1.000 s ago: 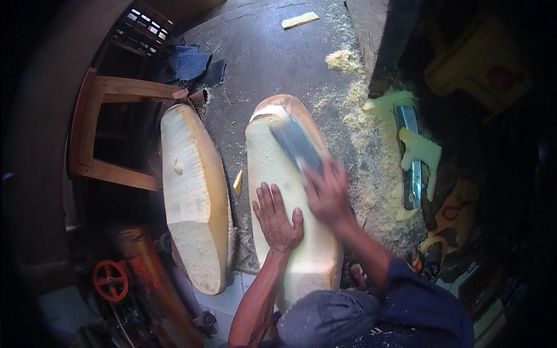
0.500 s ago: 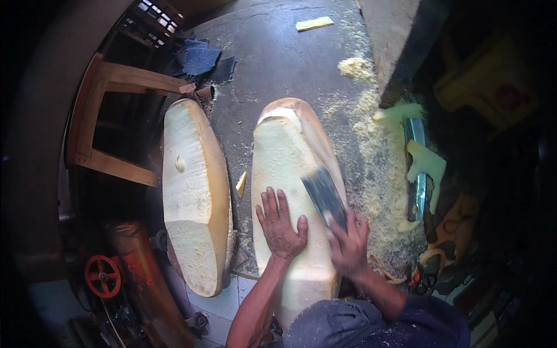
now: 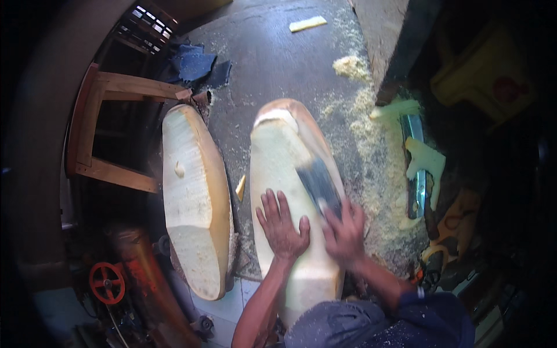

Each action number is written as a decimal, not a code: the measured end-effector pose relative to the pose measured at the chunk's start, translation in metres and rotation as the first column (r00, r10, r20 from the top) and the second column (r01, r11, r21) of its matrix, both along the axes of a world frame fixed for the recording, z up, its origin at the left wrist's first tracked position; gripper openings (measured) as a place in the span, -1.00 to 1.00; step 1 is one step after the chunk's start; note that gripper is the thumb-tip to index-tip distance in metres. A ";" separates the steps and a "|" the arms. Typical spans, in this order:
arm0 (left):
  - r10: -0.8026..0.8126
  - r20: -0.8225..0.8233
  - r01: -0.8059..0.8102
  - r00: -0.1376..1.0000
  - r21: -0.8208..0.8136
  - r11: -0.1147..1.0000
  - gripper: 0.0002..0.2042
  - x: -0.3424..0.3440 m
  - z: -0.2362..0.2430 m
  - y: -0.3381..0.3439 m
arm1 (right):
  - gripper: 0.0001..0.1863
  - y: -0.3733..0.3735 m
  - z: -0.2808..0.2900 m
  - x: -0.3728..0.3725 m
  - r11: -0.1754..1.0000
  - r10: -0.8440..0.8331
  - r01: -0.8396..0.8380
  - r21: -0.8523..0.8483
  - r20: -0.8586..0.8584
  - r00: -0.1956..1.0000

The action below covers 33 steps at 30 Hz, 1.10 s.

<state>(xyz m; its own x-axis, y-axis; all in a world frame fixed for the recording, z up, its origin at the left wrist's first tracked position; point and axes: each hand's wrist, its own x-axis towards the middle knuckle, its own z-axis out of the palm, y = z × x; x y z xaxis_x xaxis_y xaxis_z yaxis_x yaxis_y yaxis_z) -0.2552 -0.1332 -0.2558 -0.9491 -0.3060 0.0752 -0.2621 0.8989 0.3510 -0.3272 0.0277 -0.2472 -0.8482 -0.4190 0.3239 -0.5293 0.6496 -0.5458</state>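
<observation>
A long cream foam seat pad (image 3: 278,156) lies lengthwise in front of me, its rounded end pointing away. Flat on its middle rests my left hand (image 3: 284,231), open, fingers spread forward. My right hand (image 3: 346,235) is closed round the near end of a dark, flat sanding block (image 3: 318,184), which is smeared by motion and lies against the pad's right side. The block's underside is hidden. To the left is a second foam seat pad (image 3: 190,174) with a ridge across it; neither hand touches it.
Foam dust (image 3: 377,191) is spread over the dark table (image 3: 261,52) right of the pad. Foam scraps (image 3: 426,158) lie by a metal strip (image 3: 413,130). A wooden frame (image 3: 119,174) and blue cloth pieces (image 3: 194,65) are at left; a red handwheel (image 3: 107,283) sits below.
My right hand and the sanding block have shifted slightly left and away from me along the pad. My left hand stays flat on the foam. The whole view has shifted a little.
</observation>
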 end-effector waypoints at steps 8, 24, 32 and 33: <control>0.021 -0.012 -0.022 1.000 -0.022 1.000 -0.16 -0.012 -0.004 -0.015 | -0.62 -0.046 -0.009 -0.066 0.994 -0.067 0.072 -0.078 0.058 0.996; 0.041 0.022 -0.041 0.999 -0.010 0.999 -0.16 -0.008 -0.004 -0.014 | -0.60 -0.009 -0.004 -0.020 0.998 0.055 -0.055 0.002 0.025 0.998; 0.032 -0.045 -0.031 0.998 0.030 0.999 -0.17 -0.011 0.001 -0.018 | -0.60 -0.094 -0.006 -0.109 0.987 -0.003 0.026 -0.157 0.142 0.990; 0.016 -0.053 -0.015 0.998 0.019 1.000 -0.17 -0.011 0.000 -0.018 | -0.59 -0.081 -0.005 -0.102 0.990 0.015 0.004 -0.143 0.134 0.991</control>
<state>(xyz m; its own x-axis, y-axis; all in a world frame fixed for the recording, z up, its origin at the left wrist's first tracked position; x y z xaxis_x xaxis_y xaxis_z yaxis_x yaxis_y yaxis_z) -0.2662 -0.1517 -0.2563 -0.9390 -0.3222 0.1198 -0.2562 0.8883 0.3811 -0.4292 -0.0532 -0.2522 -0.8859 -0.3817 0.2637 -0.4482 0.5570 -0.6992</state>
